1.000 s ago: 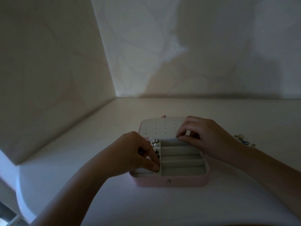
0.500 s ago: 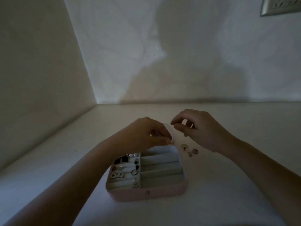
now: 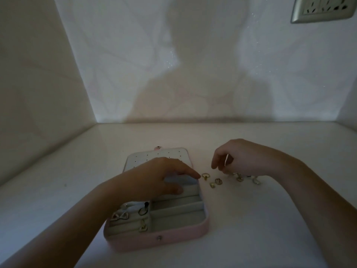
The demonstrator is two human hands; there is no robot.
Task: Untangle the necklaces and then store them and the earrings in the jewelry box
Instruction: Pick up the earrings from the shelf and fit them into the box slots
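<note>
A pink jewelry box [image 3: 158,241] lies open on the white surface, its dotted lid [image 3: 154,156] flat behind it. Several earrings [image 3: 143,210] sit in its left slots; the right slots hold nothing. My left hand [image 3: 154,176] hovers over the back of the box, fingers stretched out, the index tip near a small gold earring [image 3: 205,176] just right of the box. My right hand [image 3: 237,157] hangs over a scatter of small gold earrings [image 3: 239,177] on the surface, fingers curled downward and close to them. I cannot tell whether it holds one.
Walls close in the surface on the left, back and right. A wall socket [image 3: 324,8] is at the top right. A dark shadow falls on the back wall. The light is dim.
Both hands have dropped from the lid's upper edge. The lid now lies flat open. My right hand has moved right and down over the loose earrings; my left reaches across the box.
</note>
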